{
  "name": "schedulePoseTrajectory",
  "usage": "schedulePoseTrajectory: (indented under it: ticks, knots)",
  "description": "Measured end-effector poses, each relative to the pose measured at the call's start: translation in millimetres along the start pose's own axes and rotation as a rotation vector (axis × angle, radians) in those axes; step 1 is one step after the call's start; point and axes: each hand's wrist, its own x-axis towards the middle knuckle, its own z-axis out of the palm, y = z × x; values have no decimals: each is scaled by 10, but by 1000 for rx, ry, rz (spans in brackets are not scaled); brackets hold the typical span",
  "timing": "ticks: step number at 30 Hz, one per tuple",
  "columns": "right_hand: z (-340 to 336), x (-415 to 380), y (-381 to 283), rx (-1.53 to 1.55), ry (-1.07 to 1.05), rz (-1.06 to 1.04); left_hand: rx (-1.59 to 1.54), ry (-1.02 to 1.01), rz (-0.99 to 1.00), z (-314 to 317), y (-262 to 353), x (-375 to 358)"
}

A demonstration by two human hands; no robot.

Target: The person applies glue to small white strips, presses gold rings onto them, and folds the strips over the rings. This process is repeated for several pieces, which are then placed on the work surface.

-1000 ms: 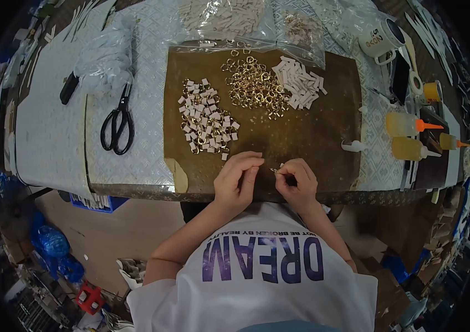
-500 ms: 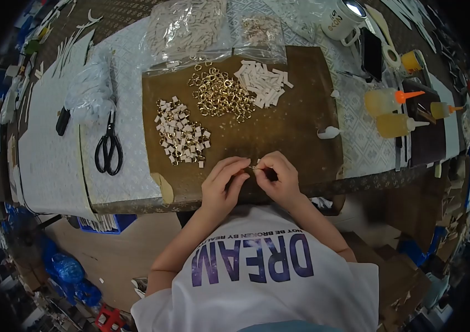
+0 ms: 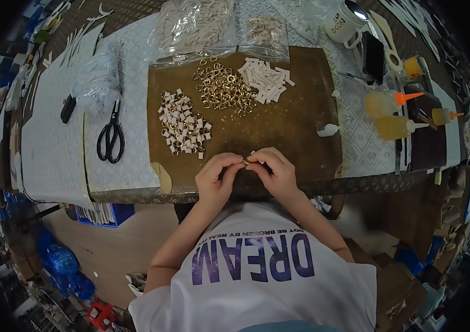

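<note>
Pinching a small gold ring (image 3: 245,162) between your left hand (image 3: 214,178) and right hand (image 3: 276,172), you work at the brown mat's (image 3: 296,127) near edge, bare mat beyond your fingertips, ring's axis too small to tell.

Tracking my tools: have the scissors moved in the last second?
No. The scissors lie left of the brown mat as before; only the camera shifted.

Scissors (image 3: 110,135) lie left of the mat (image 3: 296,130), bottles (image 3: 393,113) right
</note>
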Motion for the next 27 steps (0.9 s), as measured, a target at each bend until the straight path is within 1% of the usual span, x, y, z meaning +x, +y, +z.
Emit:
schedulePoseTrajectory:
  ticks: [3, 6, 9, 12, 15, 17, 18, 21, 24, 25, 27]
  knots:
    - [9, -22, 4, -5, 9, 24, 4, -14, -7, -15, 3, -10]
    - [-17, -31, 0, -14, -15, 4, -186, 21, -312, -15, -5, -47]
    - [-4, -27, 12, -37, 15, -1, -378, 61, -423, -10, 16, 27]
    - [12, 6, -15, -77, 33, 18, -381, 42, -496, -46, -6, 57]
    - [26, 5, -75, -22, 109, 97, -361, 40, -528, -55, -6, 77]
    - [57, 14, -73, 37, 193, 154, -223, 11, -476, -69, -28, 55]
    - [71, 30, -66, 67, 236, 180, -122, 35, -407, -66, 15, 62]
    - [32, 75, -51, -56, 190, 187, 366, 103, 84, -197, 75, 150]
    - [-8, 99, 4, -327, 89, -14, 543, 90, 115, -401, 92, 262]
    - [-5, 101, 3, -367, 65, -22, 667, 12, 61, -491, 26, 226]
    - [10, 110, -6, -448, 18, -40, 761, -6, 68, -556, 32, 259]
